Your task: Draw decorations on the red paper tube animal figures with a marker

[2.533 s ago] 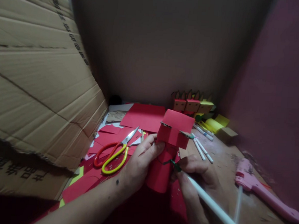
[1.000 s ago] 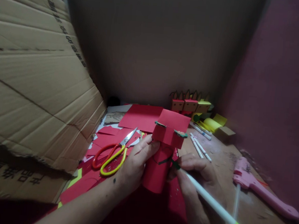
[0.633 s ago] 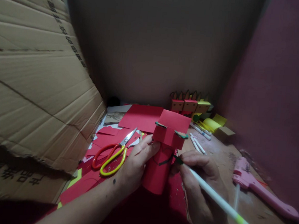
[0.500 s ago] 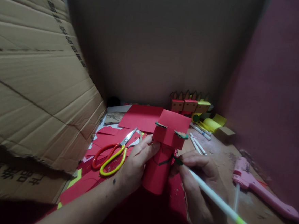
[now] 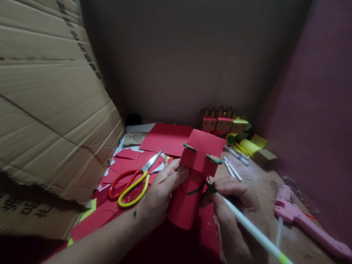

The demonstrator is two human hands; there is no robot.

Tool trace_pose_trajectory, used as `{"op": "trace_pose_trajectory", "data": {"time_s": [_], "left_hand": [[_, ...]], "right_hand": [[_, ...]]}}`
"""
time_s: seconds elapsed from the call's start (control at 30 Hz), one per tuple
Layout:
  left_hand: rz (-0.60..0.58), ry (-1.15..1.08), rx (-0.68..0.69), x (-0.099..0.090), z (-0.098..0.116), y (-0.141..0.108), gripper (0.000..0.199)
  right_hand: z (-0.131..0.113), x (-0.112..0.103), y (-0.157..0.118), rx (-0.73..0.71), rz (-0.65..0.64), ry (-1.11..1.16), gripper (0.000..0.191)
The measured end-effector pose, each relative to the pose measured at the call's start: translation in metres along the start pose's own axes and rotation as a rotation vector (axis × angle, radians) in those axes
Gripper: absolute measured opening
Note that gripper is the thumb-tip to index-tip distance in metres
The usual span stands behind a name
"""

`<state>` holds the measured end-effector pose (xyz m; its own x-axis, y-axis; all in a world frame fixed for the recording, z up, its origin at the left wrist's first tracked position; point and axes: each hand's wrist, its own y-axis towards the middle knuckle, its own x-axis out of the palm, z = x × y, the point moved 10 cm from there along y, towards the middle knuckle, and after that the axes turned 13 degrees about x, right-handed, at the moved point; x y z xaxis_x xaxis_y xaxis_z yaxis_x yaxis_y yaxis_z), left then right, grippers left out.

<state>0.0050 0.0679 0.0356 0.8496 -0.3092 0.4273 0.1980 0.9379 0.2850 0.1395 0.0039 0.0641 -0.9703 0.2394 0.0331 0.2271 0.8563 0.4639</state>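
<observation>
My left hand (image 5: 163, 192) is closed round a red paper figure (image 5: 184, 211), a rolled tube with a boxy folded head on top. Two small green-edged pieces stick out from the head's front. A dark V-shaped line runs across the upper tube. My right hand (image 5: 236, 220) pinches a white marker (image 5: 258, 231) with a yellow-green band. Its dark tip points at the right side of the tube, near the end of the line; whether it touches, I cannot tell. Scissors (image 5: 144, 172) with red and yellow handles lie open beside my left hand.
Red paper sheets (image 5: 166, 138) and scraps lie behind and to the left. Small box-headed paper figures (image 5: 224, 124) stand at the back. White pens (image 5: 232, 170) and a pink glue gun (image 5: 305, 225) lie on the right. A cardboard panel (image 5: 45, 98) walls the left.
The figure and both hands have barely shifted. The marker's tip stays by the right side of the tube, with only a slight movement of the right hand.
</observation>
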Motion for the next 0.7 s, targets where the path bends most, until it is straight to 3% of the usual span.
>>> {"op": "trace_pose_trajectory", "data": {"time_s": [0.7], "left_hand": [[-0.021,0.021,0.009,0.0,-0.0009,0.0003,0.033]], "right_hand": [[-0.003,0.0008,0.0002,-0.02,-0.009,0.009,0.018]]}}
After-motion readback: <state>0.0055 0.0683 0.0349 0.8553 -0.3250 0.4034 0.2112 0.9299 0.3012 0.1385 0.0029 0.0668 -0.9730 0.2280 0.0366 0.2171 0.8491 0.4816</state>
